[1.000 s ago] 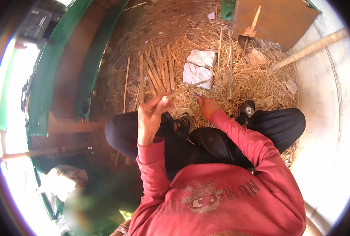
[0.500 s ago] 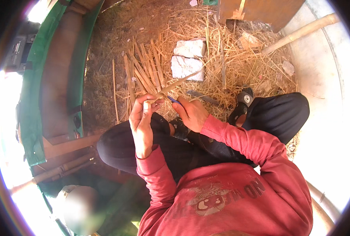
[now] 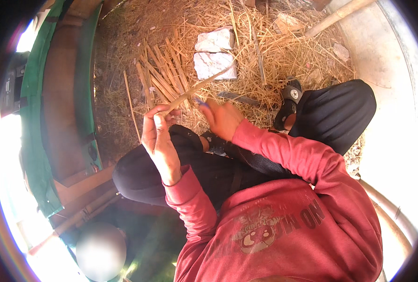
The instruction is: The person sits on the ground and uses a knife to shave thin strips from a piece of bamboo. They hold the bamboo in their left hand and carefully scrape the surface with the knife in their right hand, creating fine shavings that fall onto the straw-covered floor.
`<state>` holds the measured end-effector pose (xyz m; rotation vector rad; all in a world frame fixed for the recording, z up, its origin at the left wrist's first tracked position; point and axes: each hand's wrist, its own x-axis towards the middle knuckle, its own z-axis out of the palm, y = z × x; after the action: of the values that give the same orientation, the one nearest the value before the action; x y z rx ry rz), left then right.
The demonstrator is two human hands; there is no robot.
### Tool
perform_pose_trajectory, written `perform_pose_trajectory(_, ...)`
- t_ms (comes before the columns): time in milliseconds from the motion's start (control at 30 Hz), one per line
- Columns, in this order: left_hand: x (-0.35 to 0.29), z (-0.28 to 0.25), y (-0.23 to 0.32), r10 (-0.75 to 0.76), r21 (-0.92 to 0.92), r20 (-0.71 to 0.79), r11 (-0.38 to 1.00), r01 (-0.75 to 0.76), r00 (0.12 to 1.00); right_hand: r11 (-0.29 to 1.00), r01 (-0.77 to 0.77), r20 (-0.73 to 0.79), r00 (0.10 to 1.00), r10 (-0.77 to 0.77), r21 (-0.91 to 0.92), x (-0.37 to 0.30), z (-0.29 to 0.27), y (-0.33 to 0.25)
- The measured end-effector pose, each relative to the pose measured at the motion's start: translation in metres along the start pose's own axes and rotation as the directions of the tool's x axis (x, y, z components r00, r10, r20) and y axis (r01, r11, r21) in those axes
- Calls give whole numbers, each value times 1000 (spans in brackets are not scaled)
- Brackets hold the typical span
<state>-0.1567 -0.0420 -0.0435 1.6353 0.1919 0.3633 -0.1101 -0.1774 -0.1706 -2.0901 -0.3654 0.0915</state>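
A long, narrow bamboo strip slants up and right from my left hand, which pinches its near end between thumb and fingers. Just right of the strip, my right hand is closed around a small blue tool. Only a bit of that tool shows beyond the thumb, so its exact kind is hard to make out. The strip's far tip reaches over a white block. Several split strips lie fanned out on the ground beyond my left hand.
Loose straw covers the ground. A second white block lies behind the first. A flat grey piece rests beyond my right hand. My crossed legs are below. A green-edged structure stands left; a pale wall stands right.
My view has shifted slightly. My left hand with the strip has moved a little left, away from my right hand. The blue tool now sits nearer the strip's middle.
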Motion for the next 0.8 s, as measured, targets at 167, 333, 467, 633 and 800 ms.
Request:
perform_pose_trajectory(167,2,-4,-1,2,-6,-55,1000,-2,998,998,-45,15,999,44,33,6,-6,-12)
perform_pose_trajectory(333,3,0,1,11,26,-90,1000,-8,996,988,-48,62,996,58,-148,10,4,16)
perform_pose_trajectory(467,2,-1,-3,28,33,-130,999,-24,991,986,-112,89,988,124,-126,26,4,25)
perform_pose_trajectory(633,6,-6,-7,43,48,-189,998,-34,981,997,-79,36,996,79,-12,18,19,0)
perform_pose_trajectory(800,6,-8,-7,28,115,-219,993,-3,975,964,-192,192,955,227,-185,47,25,53)
